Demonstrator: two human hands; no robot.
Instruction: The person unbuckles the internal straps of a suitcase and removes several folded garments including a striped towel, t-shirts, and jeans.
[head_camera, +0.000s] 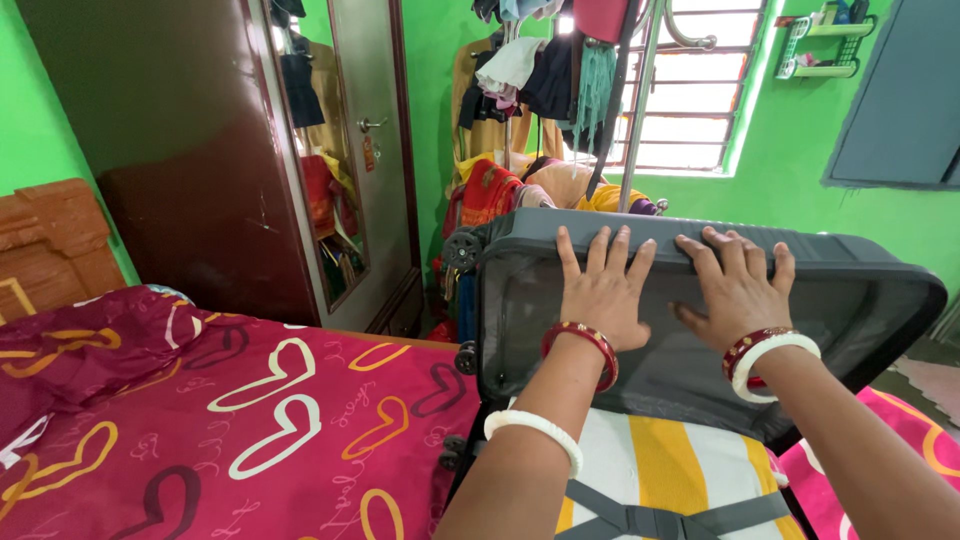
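Green bedroom, heart-print bed (250, 420) — left hand (603, 290) and right hand (735, 290) spread flat, fingers hooked over the grey suitcase lid (850, 290), propping it half-open.

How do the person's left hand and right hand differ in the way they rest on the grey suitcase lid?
The left hand lies with its fingers straight and close together, pointing up to the edge of the grey hard-shell suitcase lid. The right hand spreads its fingers wider and bends them over that edge. The left wrist shows a red bangle, with a white one further down the forearm; the right wrist wears red and white together. Both palms press flat on the lid's inner lining.
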